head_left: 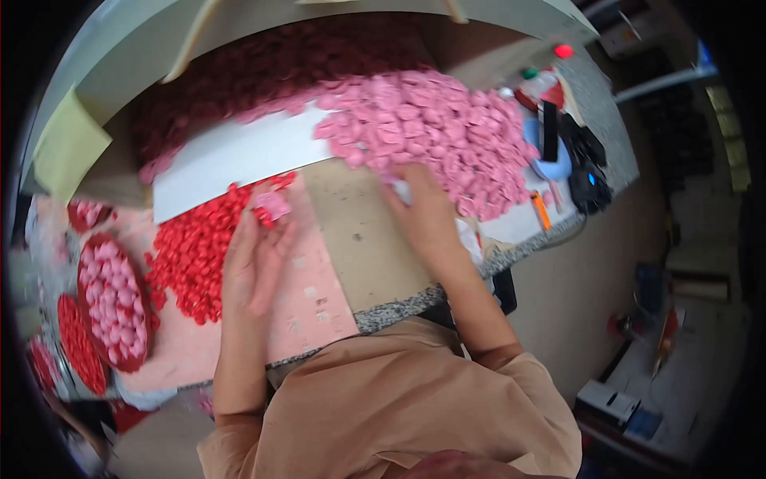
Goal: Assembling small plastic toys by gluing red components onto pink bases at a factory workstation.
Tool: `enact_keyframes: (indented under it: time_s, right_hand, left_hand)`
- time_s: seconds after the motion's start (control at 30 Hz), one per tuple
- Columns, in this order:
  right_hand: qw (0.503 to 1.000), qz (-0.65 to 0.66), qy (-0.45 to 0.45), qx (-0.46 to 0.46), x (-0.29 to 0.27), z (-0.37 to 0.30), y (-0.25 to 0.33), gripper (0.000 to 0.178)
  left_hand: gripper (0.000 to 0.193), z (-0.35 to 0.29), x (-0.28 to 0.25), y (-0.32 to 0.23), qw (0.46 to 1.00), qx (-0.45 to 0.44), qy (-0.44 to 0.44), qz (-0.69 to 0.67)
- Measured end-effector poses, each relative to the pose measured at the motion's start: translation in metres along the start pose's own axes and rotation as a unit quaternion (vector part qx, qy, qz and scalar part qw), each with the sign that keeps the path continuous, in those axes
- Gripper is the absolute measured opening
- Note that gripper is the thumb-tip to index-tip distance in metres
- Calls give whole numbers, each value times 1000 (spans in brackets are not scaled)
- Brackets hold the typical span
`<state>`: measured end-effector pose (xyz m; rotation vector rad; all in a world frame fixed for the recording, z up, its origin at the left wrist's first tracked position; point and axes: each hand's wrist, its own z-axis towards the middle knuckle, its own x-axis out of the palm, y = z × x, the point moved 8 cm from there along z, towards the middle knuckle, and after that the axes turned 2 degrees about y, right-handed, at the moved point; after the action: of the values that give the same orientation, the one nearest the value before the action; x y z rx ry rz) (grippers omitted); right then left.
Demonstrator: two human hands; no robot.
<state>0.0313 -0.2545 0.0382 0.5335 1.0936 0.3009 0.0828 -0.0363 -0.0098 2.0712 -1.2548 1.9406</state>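
Note:
My left hand [257, 263] is raised beside a heap of small glossy red pieces [191, 255], palm partly turned up. Its fingers hold a small pink piece [274, 205], with a bit of red showing next to it. My right hand [423, 209] is at the near left edge of a large pile of flat, rounded pink pieces [431, 120]. Its fingers look bent together, and a small whitish patch [401, 191] shows at them. Blur hides whether it is a held thing or something worn on a finger.
A white board [239, 156] lies under a shelf-like cover. At left, a red-brown oval basket [142, 351] holds pink balls, beside a basket of red pieces [78, 343]. At right are an orange cutter [541, 211], a light blue bowl [550, 169] and a black device [589, 190]. A granite edge [399, 310] borders the table.

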Motion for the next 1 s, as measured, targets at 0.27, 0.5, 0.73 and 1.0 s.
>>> enact_keyframes:
  time_s: [0.27,0.5,0.73,1.0]
  right_hand:
    - [990,67,94,-79,6,-9,6,21]
    - [981,4,186,46,7,-10,10,25]
    - [991,54,109,-48,-2,-8,19,31]
    - [977,74,197,-18,15,-11,27,29]
  left_hand:
    - [48,-5,10,1,1000,1,20,2]
    - [45,-10,5,-1,1000,-2,7,25]
    - [43,-9,2,3,1000,-28,12,-1]
    - [43,-8,7,6,999,-35,35,0]
